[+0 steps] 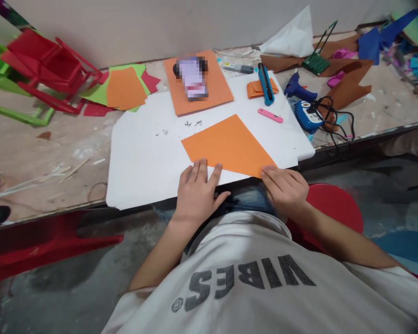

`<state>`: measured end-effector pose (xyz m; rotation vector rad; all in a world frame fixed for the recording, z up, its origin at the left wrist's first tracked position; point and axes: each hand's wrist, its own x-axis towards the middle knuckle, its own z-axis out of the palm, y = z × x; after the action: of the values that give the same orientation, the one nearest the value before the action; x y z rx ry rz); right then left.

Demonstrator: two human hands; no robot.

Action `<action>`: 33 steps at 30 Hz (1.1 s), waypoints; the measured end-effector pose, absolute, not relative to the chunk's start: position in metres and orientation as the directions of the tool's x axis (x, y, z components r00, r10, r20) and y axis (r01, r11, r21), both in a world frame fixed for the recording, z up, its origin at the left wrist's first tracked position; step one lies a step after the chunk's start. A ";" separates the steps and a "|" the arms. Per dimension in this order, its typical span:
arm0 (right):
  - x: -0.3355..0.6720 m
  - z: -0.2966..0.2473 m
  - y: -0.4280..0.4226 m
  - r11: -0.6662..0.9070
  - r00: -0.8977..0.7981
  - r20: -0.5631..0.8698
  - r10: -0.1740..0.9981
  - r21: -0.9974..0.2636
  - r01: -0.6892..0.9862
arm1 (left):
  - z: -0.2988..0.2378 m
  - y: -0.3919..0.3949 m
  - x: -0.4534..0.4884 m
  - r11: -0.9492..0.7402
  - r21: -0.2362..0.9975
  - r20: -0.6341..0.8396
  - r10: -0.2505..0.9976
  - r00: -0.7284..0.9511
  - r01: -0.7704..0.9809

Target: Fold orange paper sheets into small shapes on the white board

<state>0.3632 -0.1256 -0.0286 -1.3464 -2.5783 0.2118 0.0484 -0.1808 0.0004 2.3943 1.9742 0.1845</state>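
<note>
An orange sheet (230, 144) of paper or foam lies at an angle near the front edge of a white board (139, 157). My left hand (197, 192) is spread, palm down, with its fingertips on the sheet's near left edge and its thumb out to the side. At the right corner of the sheet, my right hand (287, 188) has its fingers pressed together on the corner; the thumb is hidden beneath. Beyond the sheet lie a pink craft knife (271, 115) and a blue box cutter (265, 83), which rests across a folded orange piece (253, 90).
Behind the board's middle, an orange stack (219, 93) carries a blurred-out purple item. A blue glue gun (299, 88) and a blue corded device (308, 116) are at the right. Red chair-shaped pieces (52, 69) and coloured sheets (125, 88) occupy the left. A wall (142, 28) bounds the back.
</note>
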 end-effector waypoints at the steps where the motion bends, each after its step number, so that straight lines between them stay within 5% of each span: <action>1: 0.370 -0.029 -0.128 0.575 -0.556 0.148 0.818 -0.215 0.789 | 0.001 -0.181 0.048 -0.200 0.103 0.071 0.979 0.193 0.974; 5: 0.390 -0.036 -0.138 0.649 -0.594 0.346 0.727 -0.063 0.758 | 0.001 -0.182 0.047 -0.210 0.101 0.073 0.976 0.203 0.973; 11: 0.399 -0.034 -0.124 0.713 -0.629 0.699 0.340 0.244 0.657 | 0.005 -0.174 0.031 -0.140 0.282 0.177 0.980 0.092 0.949; 20: 0.424 -0.035 -0.118 0.836 -0.591 0.789 0.166 0.205 0.509 | 0.007 -0.149 -0.017 0.066 0.368 0.211 0.965 -0.152 0.928; 28: 0.451 -0.051 -0.134 0.896 -0.596 0.774 0.214 0.087 0.435 | -0.003 -0.138 -0.005 0.015 0.465 0.190 0.975 -0.117 0.885; 33: 0.453 -0.050 -0.134 0.909 -0.598 0.771 0.219 0.062 0.413 | 0.006 -0.116 0.001 0.105 0.478 0.046 0.988 -0.144 0.872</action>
<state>0.4532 -0.1337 -0.0502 -0.4482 -2.2303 -0.2965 0.0011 -0.1163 0.0065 1.8387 2.1013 0.5801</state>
